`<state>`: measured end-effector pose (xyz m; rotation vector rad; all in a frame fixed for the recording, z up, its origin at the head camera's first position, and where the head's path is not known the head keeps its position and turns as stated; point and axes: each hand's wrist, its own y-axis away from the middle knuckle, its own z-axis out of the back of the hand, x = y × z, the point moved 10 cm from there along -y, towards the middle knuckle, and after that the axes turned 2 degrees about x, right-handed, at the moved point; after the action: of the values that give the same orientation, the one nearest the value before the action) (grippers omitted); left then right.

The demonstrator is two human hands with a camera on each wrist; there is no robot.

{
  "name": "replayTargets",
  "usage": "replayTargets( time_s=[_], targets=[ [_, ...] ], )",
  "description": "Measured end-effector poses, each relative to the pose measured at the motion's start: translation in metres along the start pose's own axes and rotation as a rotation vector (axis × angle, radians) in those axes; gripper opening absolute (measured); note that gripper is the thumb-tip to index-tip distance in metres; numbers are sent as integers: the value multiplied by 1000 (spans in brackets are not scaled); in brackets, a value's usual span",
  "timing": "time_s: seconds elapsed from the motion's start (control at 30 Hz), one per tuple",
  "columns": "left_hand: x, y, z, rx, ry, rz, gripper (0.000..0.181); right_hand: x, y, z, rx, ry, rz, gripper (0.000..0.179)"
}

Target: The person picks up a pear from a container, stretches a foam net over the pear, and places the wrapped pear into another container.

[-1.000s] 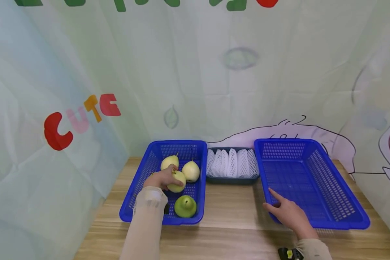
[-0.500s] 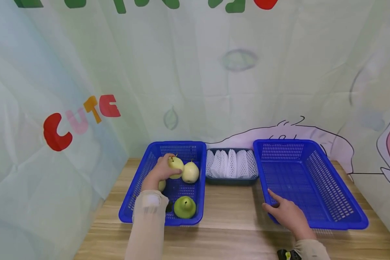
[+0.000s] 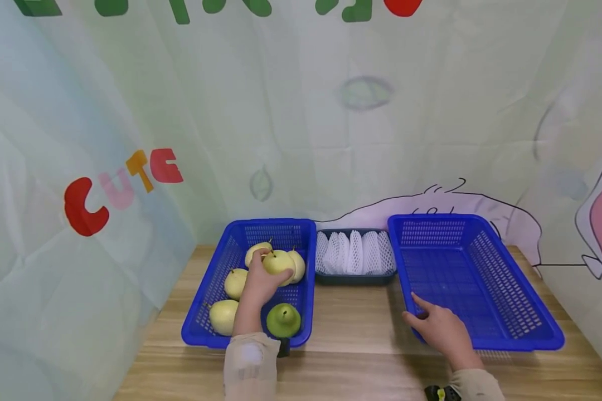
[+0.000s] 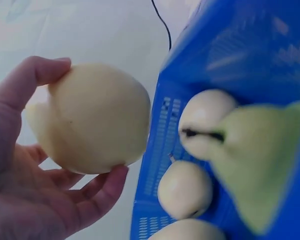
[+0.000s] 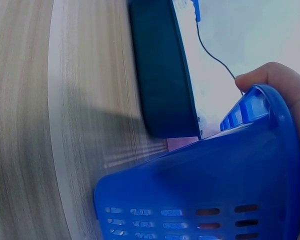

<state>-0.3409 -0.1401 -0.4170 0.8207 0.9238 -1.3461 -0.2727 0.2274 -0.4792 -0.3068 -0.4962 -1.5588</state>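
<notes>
A pale yellow pear (image 3: 279,266) is gripped in my left hand (image 3: 258,287), thumb on one side and fingers on the other. In the left wrist view this pear (image 4: 100,120) appears raised beside the blue basket's holes. Below it, the left blue basket (image 3: 312,267) holds several more yellow pears (image 3: 224,317) and a green pear (image 3: 283,321) at its near right corner. My right hand (image 3: 443,331) holds the near left rim of the right blue basket (image 3: 552,328), index finger along the inside and thumb outside. No fruit shows in that basket.
Between the baskets stands a dark tray (image 3: 356,280) with several white foam net sleeves (image 3: 356,253). A wooden table (image 3: 351,328) carries everything. A printed curtain (image 3: 301,111) hangs close behind.
My left hand has lifted the pear and carried it slightly right and nearer, uncovering the yellow pears at the basket's left side. The right hand stays at its rim.
</notes>
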Motion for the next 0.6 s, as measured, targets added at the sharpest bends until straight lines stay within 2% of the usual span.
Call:
replayTargets(
  time_s=[0.13,0.33,0.47,0.6],
  targets=[
    [3,4,-7,-33,39,-6,71,2,0,0,-11,5,4,78],
    [-2,7,-20,-79,120,-69,70,1,1,1,-17,5,-2,79],
    [-5,9,-30,-81,181,-89,71,0,1,1,-10,-2,-9,80],
    [-7,10,-43,-70,249,-84,75,0,1,1,-7,-2,-13,81]
  ],
)
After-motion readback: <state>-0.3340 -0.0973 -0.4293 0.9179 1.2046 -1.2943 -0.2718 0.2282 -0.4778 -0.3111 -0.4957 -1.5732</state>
